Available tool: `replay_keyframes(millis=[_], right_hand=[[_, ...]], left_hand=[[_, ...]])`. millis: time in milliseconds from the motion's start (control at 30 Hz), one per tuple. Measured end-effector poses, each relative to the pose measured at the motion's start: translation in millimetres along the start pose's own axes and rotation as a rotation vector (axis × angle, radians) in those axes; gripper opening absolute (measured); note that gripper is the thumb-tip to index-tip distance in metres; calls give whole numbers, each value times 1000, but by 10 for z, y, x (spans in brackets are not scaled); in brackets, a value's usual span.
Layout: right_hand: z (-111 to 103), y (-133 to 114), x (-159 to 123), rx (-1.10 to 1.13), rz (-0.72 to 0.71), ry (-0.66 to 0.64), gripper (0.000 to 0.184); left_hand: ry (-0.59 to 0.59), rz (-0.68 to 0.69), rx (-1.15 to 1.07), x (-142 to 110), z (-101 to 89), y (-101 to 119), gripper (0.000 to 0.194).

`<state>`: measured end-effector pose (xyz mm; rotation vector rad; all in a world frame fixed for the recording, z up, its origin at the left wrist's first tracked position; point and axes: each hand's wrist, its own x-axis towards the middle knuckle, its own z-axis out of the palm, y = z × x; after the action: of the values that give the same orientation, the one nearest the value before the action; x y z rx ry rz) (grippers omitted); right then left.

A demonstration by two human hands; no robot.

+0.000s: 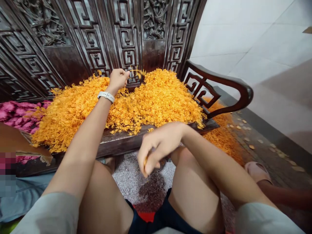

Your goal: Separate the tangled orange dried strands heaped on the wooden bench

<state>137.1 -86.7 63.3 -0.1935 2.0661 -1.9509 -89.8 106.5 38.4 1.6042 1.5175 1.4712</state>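
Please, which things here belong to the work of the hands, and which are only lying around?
Work: left hand, holding an orange sprig; right hand, pinching orange bits; heap of orange sprigs.
Lying around: carved wooden bench; pink cloth; pink slipper.

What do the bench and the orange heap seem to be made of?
The bench looks like dark hardwood with a polished sheen, judging by its carved lattice back and glossy seat edge. The orange heap seems to be dried plant or fungus strands, thin and matte, though the look leaves that open.

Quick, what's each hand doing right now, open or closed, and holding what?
Left hand: closed, pinching a thin orange sprig.
Right hand: closed, fingers curled on a small orange piece, mostly hidden.
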Motion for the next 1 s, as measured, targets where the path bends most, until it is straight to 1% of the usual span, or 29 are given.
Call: replay_keyframes(millis=[33,100,133,167,200,233,267,333,400,500,533,600,700,733,767,833,900,933,967,1000], right_hand=[[-56,-4,-62,42,-97,216,36],[-240,47,-226,151,-308,801,41],[-344,98,-308,216,-377,1062,45],[-441,165,-377,286,-408,1257,49],[-525,244,-429,352,-404,1386,52],[-592,330,-463,408,-380,1459,54],[-641,418,-481,450,-351,1503,53],[-697,573,-486,472,-299,1554,51],[-721,668,-486,409,-279,1633,53],[-740,692,-533,258,-305,1797,69],[-740,683,-558,221,-314,1834,71],[-730,667,-602,172,-306,1829,66],[-690,661,-625,114,-264,1685,48],[-676,658,-623,101,-264,1641,42],[-663,649,-619,94,-276,1612,37],[-634,610,-601,102,-313,1586,33],[-575,547,-549,135,-317,1535,37],[-525,512,-500,150,-296,1477,40],[-457,479,-431,157,-254,1379,43],[-374,447,-344,149,-192,1235,44]], left_hand=[[30,-1,-2,2,-15,-2,38],[6,6,-59,-18,-4,49,35],[-18,16,-85,-34,14,94,35],[-50,31,-99,-51,35,144,34],[-90,49,-100,-68,56,197,33],[-136,72,-93,-84,73,251,32],[-185,95,-83,-98,87,303,32],[-288,140,-68,-124,102,399,30],[-394,177,-46,-147,106,491,27],[-555,226,17,-187,115,628,22],[-596,242,41,-205,124,674,20],[-656,282,77,-248,154,759,18],[-717,352,102,-316,240,850,19],[-719,378,103,-333,281,864,19],[-697,402,103,-344,327,868,19],[-569,448,105,-347,429,839,19],[-398,477,122,-317,523,759,17],[-320,481,132,-289,557,701,16],[-250,477,138,-252,575,635,17],[-192,468,133,-207,575,563,18]])
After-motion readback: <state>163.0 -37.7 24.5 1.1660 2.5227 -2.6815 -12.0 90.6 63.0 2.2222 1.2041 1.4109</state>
